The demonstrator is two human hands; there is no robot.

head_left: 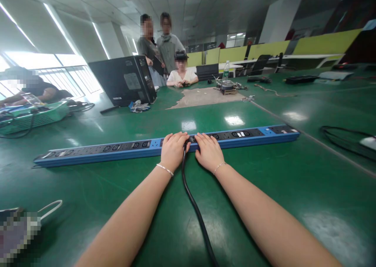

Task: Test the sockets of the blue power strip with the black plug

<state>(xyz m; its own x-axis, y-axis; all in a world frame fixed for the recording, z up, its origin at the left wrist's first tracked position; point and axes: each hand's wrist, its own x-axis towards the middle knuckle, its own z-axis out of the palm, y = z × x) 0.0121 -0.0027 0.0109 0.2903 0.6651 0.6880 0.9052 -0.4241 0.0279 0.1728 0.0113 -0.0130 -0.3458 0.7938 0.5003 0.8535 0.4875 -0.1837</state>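
A long blue power strip [96,154] with black sockets lies across the green table in front of me. Over its middle rests my left hand [174,149], its fingers on the top face and curled near the end of a black cable [195,208]. The cable's plug is hidden by that hand, and the cable runs down toward me. My right hand [209,151] lies on the strip just right of the cable, fingers spread over the sockets and holding nothing.
A black computer case [123,80] stands at the back left with gloves [139,106] beside it. At far left is a green basket [44,116]. Several people are beyond the table. Black cables [346,135] lie at right, a bottle [226,69] at the back.
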